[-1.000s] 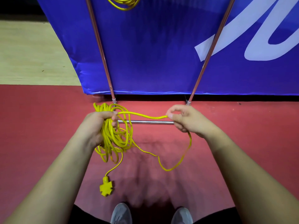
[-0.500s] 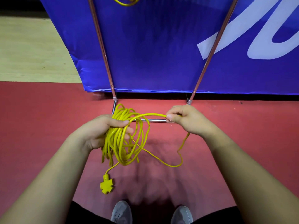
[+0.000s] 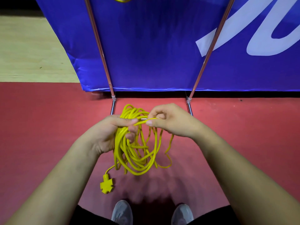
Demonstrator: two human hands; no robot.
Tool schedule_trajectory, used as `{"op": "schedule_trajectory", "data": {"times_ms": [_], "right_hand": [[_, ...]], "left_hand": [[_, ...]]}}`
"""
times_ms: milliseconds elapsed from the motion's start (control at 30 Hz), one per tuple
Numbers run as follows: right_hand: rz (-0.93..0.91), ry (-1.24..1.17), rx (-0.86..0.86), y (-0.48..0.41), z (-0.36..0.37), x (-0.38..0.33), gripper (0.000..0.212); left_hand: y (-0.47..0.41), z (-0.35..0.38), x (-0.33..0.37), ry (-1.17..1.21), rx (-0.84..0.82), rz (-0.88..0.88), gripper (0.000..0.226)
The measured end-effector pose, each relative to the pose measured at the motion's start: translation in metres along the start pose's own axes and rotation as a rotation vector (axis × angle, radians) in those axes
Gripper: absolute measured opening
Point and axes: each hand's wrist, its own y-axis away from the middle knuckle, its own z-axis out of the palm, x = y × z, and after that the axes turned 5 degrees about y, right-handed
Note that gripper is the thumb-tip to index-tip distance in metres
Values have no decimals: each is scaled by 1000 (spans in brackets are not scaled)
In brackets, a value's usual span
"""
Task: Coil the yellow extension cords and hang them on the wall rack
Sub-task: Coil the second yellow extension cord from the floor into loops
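Since the earlier frame, the right hand (image 3: 170,122) has been brought against the left hand (image 3: 112,132), pinching a strand; the coiled yellow plastic extension cord (image 3: 134,153) is gripped there above the red floor (image 3: 40,120); each loop is best matched in size

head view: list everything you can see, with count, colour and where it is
yellow extension cord: 1, yellow, loose coil hanging between the hands at centre
socket block: 1, yellow, cross-shaped, on the cord's tail below the coil
second cord: 1, yellow, only a sliver at the top edge
banner: 1, blue with white lettering, across the upper frame
rack poles: 2, metal, slanting up in front of the banner
red floor: 1, red, under the person
pale floor: 1, light wood tone, upper left
shoes: 2, grey, bottom edge
left grip: 1, bare hand, curled round the coil's top
right grip: 1, bare hand, pinching one strand beside the coil
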Motion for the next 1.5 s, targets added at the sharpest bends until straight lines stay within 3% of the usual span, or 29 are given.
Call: {"op": "schedule_trajectory", "data": {"times_ms": [133,300,400,500,667,833,933,1033,1133,1233,1333,1400,1500], "right_hand": [[106,-118,-20,6,-18,33,9],[127,-163,147,5,-19,34,7],[56,-108,172,-1,-16,19,7],[-34,-93,77,-1,-1,0,5],[-40,-62,20,-2,0,10,13],[184,35,-28,7,-16,54,13],[141,-69,9,7,-13,55,12],[152,-162,11,2,0,49,43],[208,3,68,-7,19,48,77],[161,73,263,-16,17,53,63],[155,166,370,-17,3,64,29],[187,122,327,-14,0,68,12],[207,-58,183,-8,0,67,12]], "left_hand": [[1,-7,8,-16,31,70,54],[0,-10,4,-206,88,-56,50],[-1,-7,-4,-216,126,-88,27],[-4,0,-12,-186,92,-52,6],[-8,-2,-9,-138,16,29,39],[-6,-6,-1,-105,84,150,20],[-4,-4,-1,-136,114,131,20],[-2,-2,-5,-112,95,117,21],[-1,0,-8,-124,27,116,25],[3,2,-10,-211,-50,52,21],[4,3,-13,-270,-76,-16,19],[4,2,-14,-241,-70,-54,21],[2,1,-12,-169,-15,2,16]]}}
